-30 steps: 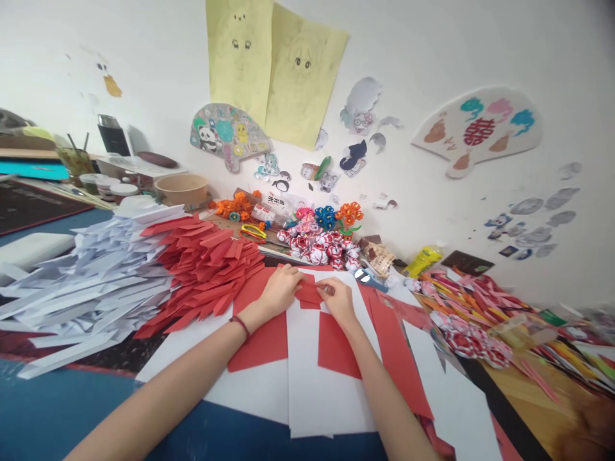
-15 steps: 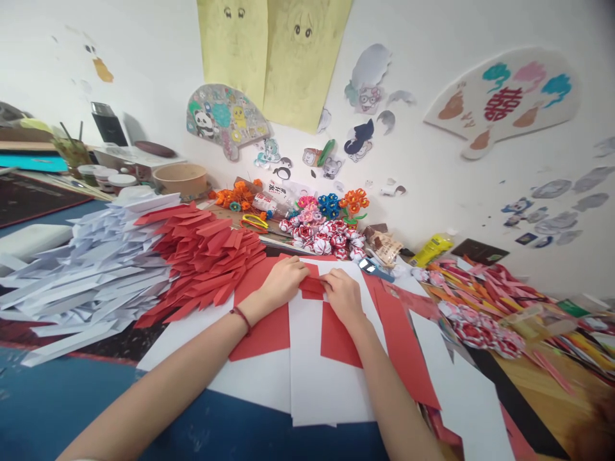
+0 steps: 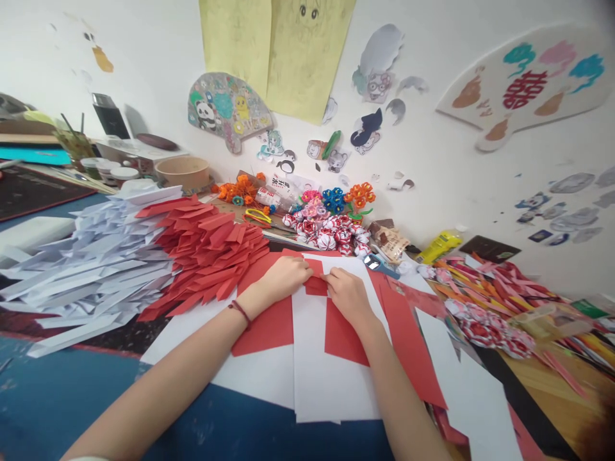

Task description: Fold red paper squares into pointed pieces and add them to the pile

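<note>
A small folded piece of red paper [image 3: 316, 285] lies between my hands, over white sheets [image 3: 314, 358] and larger red sheets [image 3: 269, 326]. My left hand [image 3: 287, 279] pinches its left side, a dark red cord round the wrist. From the right, my right hand [image 3: 346, 293] grips the other side with thumb and fingers together. Left of my hands sits a heap of folded red strips [image 3: 206, 250], and beyond it a heap of folded white strips [image 3: 106, 256].
Red-and-white paper flowers [image 3: 329, 230], a blue tool [image 3: 379, 264] and yellow-handled scissors [image 3: 258, 216] lie behind my hands. Coloured strips [image 3: 500, 275] and a yellow bottle [image 3: 439, 246] are at the right. A round tan container [image 3: 182, 171] stands back left.
The view has shifted slightly, so the wall pictures sit higher and farther right. Both hands stay on the small red paper, with only slight finger movement.
</note>
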`<action>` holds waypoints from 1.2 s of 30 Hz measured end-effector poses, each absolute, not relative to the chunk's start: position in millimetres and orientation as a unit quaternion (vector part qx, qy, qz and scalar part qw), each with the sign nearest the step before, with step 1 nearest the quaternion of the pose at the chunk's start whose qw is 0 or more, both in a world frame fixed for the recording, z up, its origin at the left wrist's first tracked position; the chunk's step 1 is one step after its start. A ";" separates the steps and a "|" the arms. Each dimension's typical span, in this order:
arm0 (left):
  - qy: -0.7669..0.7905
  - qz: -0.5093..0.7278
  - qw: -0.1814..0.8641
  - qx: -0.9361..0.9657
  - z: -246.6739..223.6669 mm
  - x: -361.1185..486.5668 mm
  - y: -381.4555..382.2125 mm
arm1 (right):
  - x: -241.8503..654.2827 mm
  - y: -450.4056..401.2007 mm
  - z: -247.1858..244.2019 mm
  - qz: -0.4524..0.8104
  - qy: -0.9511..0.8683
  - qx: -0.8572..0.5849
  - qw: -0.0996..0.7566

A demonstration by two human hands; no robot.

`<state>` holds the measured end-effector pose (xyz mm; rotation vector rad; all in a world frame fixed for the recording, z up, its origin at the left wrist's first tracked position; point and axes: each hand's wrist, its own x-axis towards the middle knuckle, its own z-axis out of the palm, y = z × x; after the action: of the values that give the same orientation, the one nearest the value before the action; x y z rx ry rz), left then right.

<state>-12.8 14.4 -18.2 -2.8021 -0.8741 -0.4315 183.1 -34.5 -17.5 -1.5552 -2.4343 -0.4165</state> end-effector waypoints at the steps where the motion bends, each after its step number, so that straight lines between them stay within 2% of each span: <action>1: -0.289 -0.146 0.090 -0.942 -18.3 -13.1 14.9 | 182.5 -34.7 -17.0 -0.140 -0.829 -0.530 0.107; 36: -0.281 -0.114 0.134 -0.943 -16.4 -6.0 -1.0 | 163.7 -46.2 -17.1 -0.150 -0.811 -0.565 0.026</action>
<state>-6.0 -1.0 -16.4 -2.7345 -0.8143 -0.3296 163.7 -46.2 -17.1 -1.7449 -2.5065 -0.4628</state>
